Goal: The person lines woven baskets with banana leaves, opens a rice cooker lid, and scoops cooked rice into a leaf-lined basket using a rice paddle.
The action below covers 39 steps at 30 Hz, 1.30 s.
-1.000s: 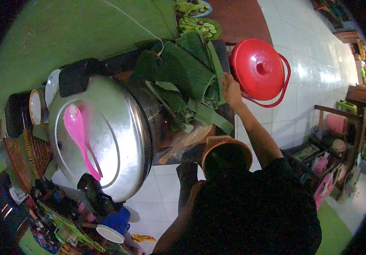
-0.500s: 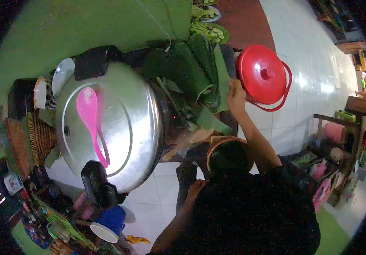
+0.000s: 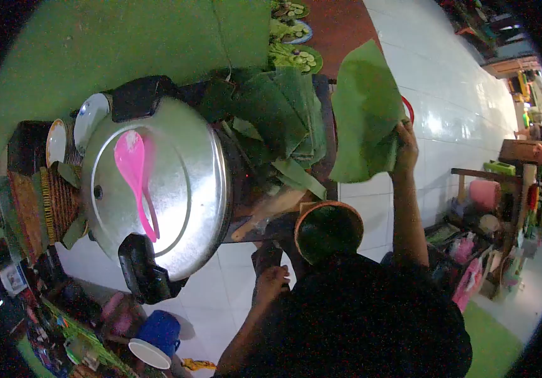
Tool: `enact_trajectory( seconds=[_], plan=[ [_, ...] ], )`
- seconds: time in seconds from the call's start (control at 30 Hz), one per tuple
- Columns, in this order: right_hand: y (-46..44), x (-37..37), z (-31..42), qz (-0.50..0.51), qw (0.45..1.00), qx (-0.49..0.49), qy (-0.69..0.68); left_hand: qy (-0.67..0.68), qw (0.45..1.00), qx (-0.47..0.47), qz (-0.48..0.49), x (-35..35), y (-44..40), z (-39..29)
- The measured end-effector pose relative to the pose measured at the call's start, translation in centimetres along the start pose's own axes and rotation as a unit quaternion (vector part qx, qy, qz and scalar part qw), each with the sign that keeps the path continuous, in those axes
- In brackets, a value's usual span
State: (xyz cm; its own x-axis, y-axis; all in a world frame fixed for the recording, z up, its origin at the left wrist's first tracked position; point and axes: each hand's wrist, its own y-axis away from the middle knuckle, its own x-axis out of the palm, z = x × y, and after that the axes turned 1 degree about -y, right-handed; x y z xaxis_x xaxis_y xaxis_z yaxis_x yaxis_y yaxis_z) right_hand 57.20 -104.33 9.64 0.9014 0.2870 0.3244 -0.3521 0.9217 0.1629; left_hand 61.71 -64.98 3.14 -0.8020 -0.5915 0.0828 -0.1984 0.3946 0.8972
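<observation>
My right hand (image 3: 405, 148) is raised at the right, its fingers closed on the edge of a broad green piece of banana leaf (image 3: 364, 113). My left hand (image 3: 272, 282) rests low by my leg with its fingers curled, and nothing shows in it. Between the two hands stands a round brown-rimmed container (image 3: 360, 222) with dark green leaf inside. More banana leaves (image 3: 277, 110) are stacked on the dark table, and a smaller strip of leaf (image 3: 301, 178) lies in front of them.
A large steel pot lid (image 3: 189, 157) with black handles fills the left, a pink rice paddle (image 3: 134, 170) lying on it. Plates (image 3: 91, 116) stand behind. The held leaf covers most of a red pot (image 3: 409, 107). A blue bucket (image 3: 159, 331) is on the floor.
My right hand has lifted a leaf piece off the stack and carried it rightward, in front of the red pot. My left hand has shifted slightly left.
</observation>
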Motion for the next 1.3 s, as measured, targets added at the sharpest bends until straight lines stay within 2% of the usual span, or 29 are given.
enact_trajectory(
  seconds=[0.1,0.13,0.23,0.27,0.33,0.37,0.4,0.43,0.53,0.63,0.73,0.83,0.93,1.0,1.07,1.17,1.23,1.3],
  plan=[
    [1.5,-1.4,4.0,0.001,1.0,-0.012,-0.02,-0.039,0.994,0.097,-0.03,-0.8,0.9,-1.3],
    [2.0,-2.1,5.0,0.045,0.998,-0.029,0.014,-0.028,0.988,0.145,-0.035,-0.6,2.1,-4.0],
    [6.9,-0.7,9.5,0.063,0.992,-0.041,0.101,0.117,0.976,0.175,0.051,0.0,1.2,-6.7],
    [8.6,-1.3,10.5,0.155,0.984,-0.008,0.085,0.145,0.972,0.17,0.078,0.4,1.9,-9.2],
    [13.4,0.9,12.3,0.274,0.925,0.048,0.258,0.273,0.934,0.127,0.195,0.9,1.8,-12.2],
    [14.2,2.5,11.4,0.453,0.874,-0.031,0.172,0.345,0.9,0.084,0.251,0.8,2.6,-13.8],
    [15.7,3.1,10.7,0.55,0.812,-0.037,0.193,0.414,0.856,0.043,0.306,0.7,3.5,-15.9],
    [18.0,4.2,9.5,0.59,0.779,-0.024,0.21,0.478,0.803,0.0,0.357,0.5,4.1,-16.8],
    [23.0,3.5,4.9,0.642,0.695,0.065,0.316,0.431,0.85,0.002,0.303,0.3,2.2,-15.0],
    [25.6,1.3,0.7,0.632,0.659,0.054,0.405,0.356,0.897,-0.005,0.262,-2.4,-2.2,-9.3],
    [26.5,0.2,-0.9,0.617,0.649,0.134,0.425,0.192,0.945,-0.039,0.262,-3.8,-2.4,-6.7],
    [25.8,-0.3,-1.1,0.608,0.649,0.195,0.414,0.116,0.962,-0.067,0.239,-4.3,-2.5,-5.7],
    [23.0,0.1,0.4,0.556,0.681,0.207,0.428,0.027,0.986,-0.011,0.166,-3.9,-1.3,-7.0],
    [20.4,-0.7,-1.4,0.444,0.785,0.18,0.392,-0.011,0.984,-0.037,0.171,-4.8,-2.4,-6.3],
    [18.1,-1.0,-3.7,0.343,0.817,0.05,0.46,-0.042,0.986,-0.04,0.158,-4.7,-2.4,-6.7],
    [15.6,0.1,-5.8,0.37,0.791,-0.057,0.485,-0.071,0.991,-0.002,0.113,-3.3,-0.2,-8.5],
    [14.9,1.1,-8.2,0.399,0.783,-0.064,0.473,-0.078,0.992,0.042,0.09,-2.7,0.8,-9.1],
    [14.6,2.1,-10.0,0.398,0.766,-0.071,0.5,-0.05,0.993,0.013,0.106,-3.5,-1.4,-7.0]
  ],
)
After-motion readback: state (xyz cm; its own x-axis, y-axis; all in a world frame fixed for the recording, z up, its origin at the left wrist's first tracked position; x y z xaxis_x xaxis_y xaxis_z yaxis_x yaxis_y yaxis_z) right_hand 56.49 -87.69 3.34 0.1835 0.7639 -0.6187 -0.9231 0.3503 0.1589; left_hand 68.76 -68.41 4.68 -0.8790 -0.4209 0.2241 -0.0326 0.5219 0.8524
